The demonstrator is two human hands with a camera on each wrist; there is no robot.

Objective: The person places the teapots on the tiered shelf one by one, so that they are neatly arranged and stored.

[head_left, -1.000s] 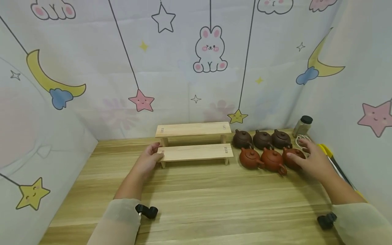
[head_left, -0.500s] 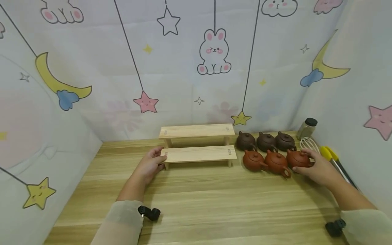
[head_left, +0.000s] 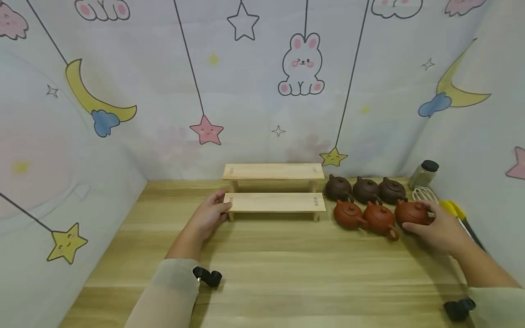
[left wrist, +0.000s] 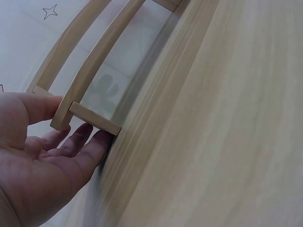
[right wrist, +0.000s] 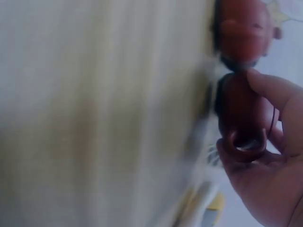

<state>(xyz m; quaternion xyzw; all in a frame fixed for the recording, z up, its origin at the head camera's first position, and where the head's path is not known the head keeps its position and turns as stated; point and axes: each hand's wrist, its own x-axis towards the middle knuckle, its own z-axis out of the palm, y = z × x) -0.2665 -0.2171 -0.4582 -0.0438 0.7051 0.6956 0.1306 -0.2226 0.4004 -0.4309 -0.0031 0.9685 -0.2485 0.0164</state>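
Note:
My left hand [head_left: 212, 213] grips the left end of the front wooden display stand [head_left: 275, 202]. In the left wrist view, the thumb lies over the board's end and the fingers reach beneath, beside the stand's leg [left wrist: 94, 118]. A second, taller stand [head_left: 272, 171] is right behind it. At the right, my right hand [head_left: 439, 227] holds the rightmost reddish-brown teapot [head_left: 410, 212] around its handle side. The right wrist view has thumb and fingers on either side of this teapot [right wrist: 244, 106]. Two more reddish teapots [head_left: 348, 215] sit to its left.
Three dark brown teapots [head_left: 366, 189] form a row behind the reddish ones. A black-lidded jar [head_left: 424, 174], a pale wire whisk [head_left: 424, 194] and yellow-ended tongs [head_left: 453, 208] lie by the right wall. A patterned curtain [head_left: 254, 100] closes off the back.
My right hand has come down onto the rightmost reddish teapot and closed around it. The left hand stays at the stand's end. The head view has shifted a little left.

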